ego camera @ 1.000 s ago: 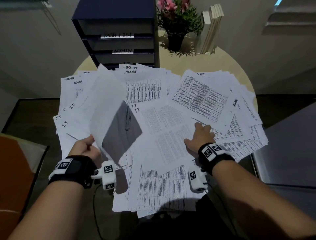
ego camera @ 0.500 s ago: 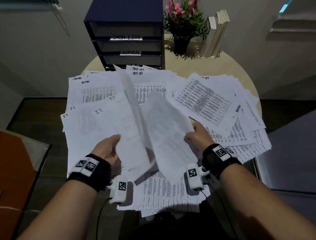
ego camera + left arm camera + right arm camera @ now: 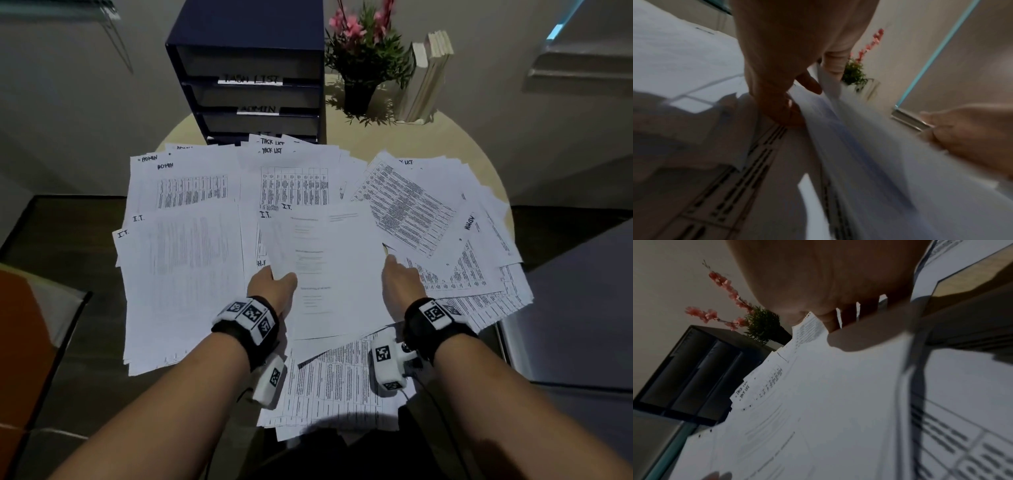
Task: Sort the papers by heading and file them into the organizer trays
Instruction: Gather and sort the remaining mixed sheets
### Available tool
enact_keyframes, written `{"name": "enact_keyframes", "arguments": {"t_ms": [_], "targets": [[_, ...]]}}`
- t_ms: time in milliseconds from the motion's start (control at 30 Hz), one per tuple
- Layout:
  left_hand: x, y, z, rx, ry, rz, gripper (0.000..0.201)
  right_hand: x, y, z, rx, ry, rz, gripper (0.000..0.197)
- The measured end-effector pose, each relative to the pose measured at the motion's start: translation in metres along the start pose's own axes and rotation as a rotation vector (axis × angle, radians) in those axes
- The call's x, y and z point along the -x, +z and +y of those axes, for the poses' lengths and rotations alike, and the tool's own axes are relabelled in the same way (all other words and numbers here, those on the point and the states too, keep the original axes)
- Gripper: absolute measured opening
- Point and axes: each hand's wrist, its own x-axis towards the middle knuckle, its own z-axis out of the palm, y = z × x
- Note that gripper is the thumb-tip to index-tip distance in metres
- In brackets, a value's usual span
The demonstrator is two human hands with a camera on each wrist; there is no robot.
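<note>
Printed papers cover the round table (image 3: 411,137). I hold one lightly printed sheet headed I.T. (image 3: 335,260) above the middle of the spread. My left hand (image 3: 270,287) pinches its left edge, and the left wrist view shows the fingers (image 3: 809,84) closed on that paper (image 3: 859,129). My right hand (image 3: 394,270) holds the right edge, with its fingers (image 3: 846,316) tucked under the sheet (image 3: 838,394). Behind the papers stands the dark blue organizer (image 3: 253,44), its trays labelled TASK LIST, ADMIN and I.T.
ADMIN sheets (image 3: 185,185) lie at the back left, an I.T. pile (image 3: 185,274) at the left, TASK LIST sheets (image 3: 294,178) in front of the organizer (image 3: 684,369). A potted plant (image 3: 363,58) and books (image 3: 428,75) stand at the back right. An orange chair (image 3: 20,325) is at the left.
My left hand dropped its raised sheet on the left pile and came to the middle. My right hand lifted a sheet there. Both hands now hold it, and it has tilted flatter.
</note>
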Motion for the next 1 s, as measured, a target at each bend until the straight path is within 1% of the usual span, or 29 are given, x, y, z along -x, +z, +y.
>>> {"name": "enact_keyframes", "arguments": {"t_ms": [33, 100, 133, 167, 233, 300, 333, 367, 400, 433, 467, 500, 533, 567, 600, 700, 767, 800, 833, 867, 933, 1000], "targets": [[0.003, 0.004, 0.001, -0.050, 0.037, 0.010, 0.017, 0.001, 0.002, 0.002, 0.047, -0.026, -0.007, 0.071], [0.007, 0.012, 0.002, -0.173, 0.144, 0.063, 0.019, 0.004, 0.002, 0.004, 0.196, -0.076, -0.044, 0.046], [0.008, 0.015, 0.003, -0.275, 0.214, 0.090, 0.021, 0.006, 0.001, 0.003, 0.238, -0.088, -0.066, 0.039], [0.009, 0.017, 0.004, -0.379, 0.281, 0.103, 0.022, 0.006, 0.001, 0.004, 0.281, -0.097, -0.080, 0.038], [0.013, 0.019, 0.007, -0.474, 0.433, 0.109, 0.019, 0.007, -0.001, 0.002, 0.303, -0.119, -0.074, 0.042], [0.023, 0.018, 0.012, -0.426, 0.580, 0.127, 0.018, 0.006, -0.005, -0.001, 0.254, -0.156, -0.054, 0.054], [0.029, 0.016, 0.016, -0.371, 0.628, 0.148, 0.017, 0.006, -0.007, -0.004, 0.179, -0.176, -0.030, 0.064], [0.034, 0.011, 0.020, -0.308, 0.660, 0.165, 0.017, 0.006, -0.011, -0.006, 0.040, -0.200, -0.018, 0.072], [0.039, 0.006, 0.025, -0.240, 0.680, 0.177, 0.020, 0.009, -0.017, -0.011, -0.153, -0.228, -0.032, 0.077], [0.041, -0.001, 0.030, -0.164, 0.680, 0.178, 0.023, 0.012, -0.022, -0.016, -0.390, -0.239, -0.056, 0.076], [0.044, -0.008, 0.036, -0.087, 0.670, 0.172, 0.028, 0.018, -0.029, -0.025, -0.594, -0.244, -0.090, 0.068], [0.043, -0.016, 0.041, -0.015, 0.661, 0.160, 0.042, 0.023, -0.037, -0.036, -0.749, -0.260, -0.086, 0.056], [0.043, -0.022, 0.046, 0.043, 0.672, 0.149, 0.055, 0.027, -0.043, -0.048, -0.786, -0.301, -0.035, 0.045], [0.040, -0.028, 0.049, 0.079, 0.701, 0.146, 0.060, 0.030, -0.047, -0.059, -0.814, -0.367, 0.013, 0.041], [0.039, -0.032, 0.054, 0.095, 0.743, 0.153, 0.058, 0.035, -0.051, -0.069, -0.817, -0.418, 0.053, 0.038], [0.037, -0.037, 0.063, 0.122, 0.863, 0.214, 0.045, 0.052, -0.058, -0.091, -0.841, -0.540, 0.154, 0.029], [0.038, -0.044, 0.063, 0.156, 0.903, 0.228, 0.042, 0.065, -0.057, -0.098, -0.908, -0.644, 0.166, 0.035], [0.037, -0.047, 0.060, 0.174, 0.910, 0.224, 0.041, 0.070, -0.055, -0.098, -0.911, -0.678, 0.147, 0.039], [0.035, -0.049, 0.056, 0.188, 0.905, 0.215, 0.040, 0.072, -0.050, -0.094, -0.889, -0.673, 0.121, 0.043], [0.033, -0.049, 0.050, 0.190, 0.877, 0.207, 0.039, 0.071, -0.041, -0.089, -0.851, -0.637, 0.081, 0.046], [0.028, -0.044, 0.040, 0.180, 0.768, 0.180, 0.042, 0.065, -0.023, -0.077, -0.754, -0.539, 0.033, 0.050], [0.025, -0.039, 0.035, 0.147, 0.665, 0.144, 0.047, 0.057, -0.008, -0.069, -0.658, -0.460, 0.036, 0.055]]}}
